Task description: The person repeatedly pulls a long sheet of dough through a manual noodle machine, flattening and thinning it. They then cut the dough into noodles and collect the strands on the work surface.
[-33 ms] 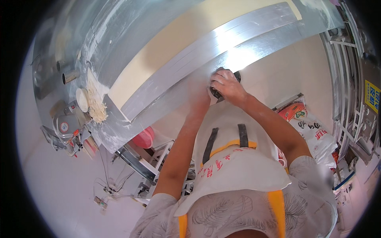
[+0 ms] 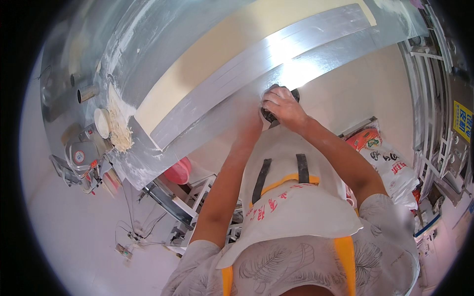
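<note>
My right hand (image 2: 285, 105) is closed, its floury fingers curled in front of my apron near the table's front edge. Whatever it may hold is hidden. Black shapes (image 2: 268, 116) show around its fingers; I cannot tell whether it touches them. Close beside it on the left, my left hand (image 2: 249, 123) is faint and smeared, its fingers not readable. Beyond both hands, a long pale yellow sheet (image 2: 195, 64), which looks like dough, lies across the metal table (image 2: 148, 170). A long grey metal strip (image 2: 217, 86) lies along its near side.
Dough scraps (image 2: 120, 130) and flour lie at the table's left end, beside a white round dish (image 2: 101, 123) and a metal cylinder (image 2: 88, 94). A pink basin (image 2: 178, 170) is below the table edge. White printed sacks (image 2: 390, 167) and a metal rack (image 2: 427, 74) stand at right.
</note>
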Tool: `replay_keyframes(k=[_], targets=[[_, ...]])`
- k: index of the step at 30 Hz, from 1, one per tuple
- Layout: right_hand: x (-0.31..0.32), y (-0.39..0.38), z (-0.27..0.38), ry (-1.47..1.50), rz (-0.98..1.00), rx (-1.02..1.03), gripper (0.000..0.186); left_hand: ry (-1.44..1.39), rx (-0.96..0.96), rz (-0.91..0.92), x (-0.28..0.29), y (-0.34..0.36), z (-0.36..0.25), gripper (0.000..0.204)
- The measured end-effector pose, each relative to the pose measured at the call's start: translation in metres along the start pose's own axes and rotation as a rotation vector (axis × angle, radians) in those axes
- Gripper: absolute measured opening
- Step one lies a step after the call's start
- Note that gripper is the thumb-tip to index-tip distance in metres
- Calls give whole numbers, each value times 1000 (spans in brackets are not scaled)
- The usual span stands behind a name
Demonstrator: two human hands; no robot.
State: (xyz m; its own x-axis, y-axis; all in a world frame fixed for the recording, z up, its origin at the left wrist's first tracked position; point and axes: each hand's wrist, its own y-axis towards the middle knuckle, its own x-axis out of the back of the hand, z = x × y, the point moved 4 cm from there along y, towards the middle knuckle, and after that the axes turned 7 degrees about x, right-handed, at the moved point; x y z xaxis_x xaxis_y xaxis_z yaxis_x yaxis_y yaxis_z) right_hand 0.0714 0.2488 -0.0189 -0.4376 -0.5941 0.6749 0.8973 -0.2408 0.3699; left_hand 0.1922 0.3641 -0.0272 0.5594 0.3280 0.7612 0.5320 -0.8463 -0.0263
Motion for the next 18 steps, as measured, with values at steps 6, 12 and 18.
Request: replay_keyframes(k=[6, 12, 18], targets=[[-7, 10, 0, 32, -8, -49, 20, -302, 56, 69, 11, 2, -16, 31], [-1, 38, 17, 484, 33, -650, 16, -525, 246, 21, 25, -7, 0, 24], [16, 58, 52, 788, 47, -697, 17, -588, 748, -70, 156, -29, 39, 23]])
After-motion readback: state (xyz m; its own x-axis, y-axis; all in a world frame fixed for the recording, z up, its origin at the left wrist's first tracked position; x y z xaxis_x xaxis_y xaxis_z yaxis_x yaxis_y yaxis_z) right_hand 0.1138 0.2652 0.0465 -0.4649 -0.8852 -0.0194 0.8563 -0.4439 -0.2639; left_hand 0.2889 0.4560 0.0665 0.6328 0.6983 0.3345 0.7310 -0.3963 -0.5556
